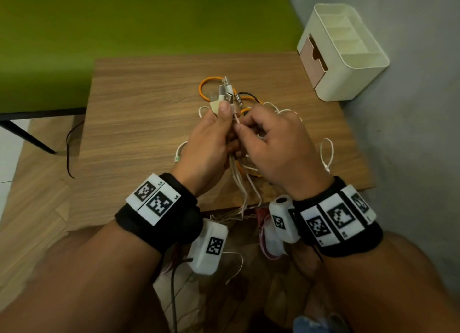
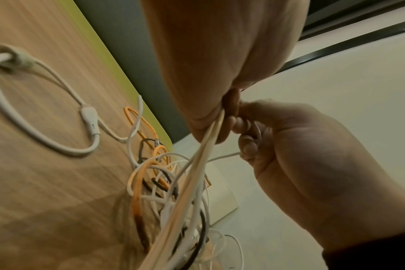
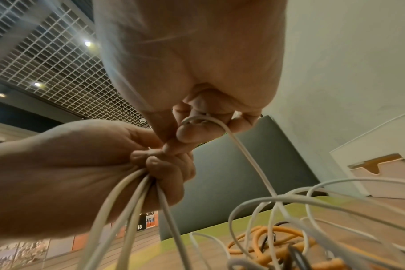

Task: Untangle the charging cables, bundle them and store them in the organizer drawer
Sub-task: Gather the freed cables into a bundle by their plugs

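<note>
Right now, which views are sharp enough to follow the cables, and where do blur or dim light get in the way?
Head view: sharpest, USB plugs crisp above the left hand; forearms soft. Left wrist view: dim, tangled cables smeared by blur. Right wrist view: the white cable in the right hand is clear; the orange cable below is blurred.

The table (image 1: 149, 89) has a matt wood-grain top. The organizer (image 1: 348, 66) is smooth cream plastic with a slight shine, and its drawer (image 1: 312, 59) looks matt pink. The white cables (image 3: 127, 201) have a smooth rubbery coat (the orange cable (image 1: 206, 82) also), and the plugs (image 1: 227, 94) end in shiny metal.
</note>
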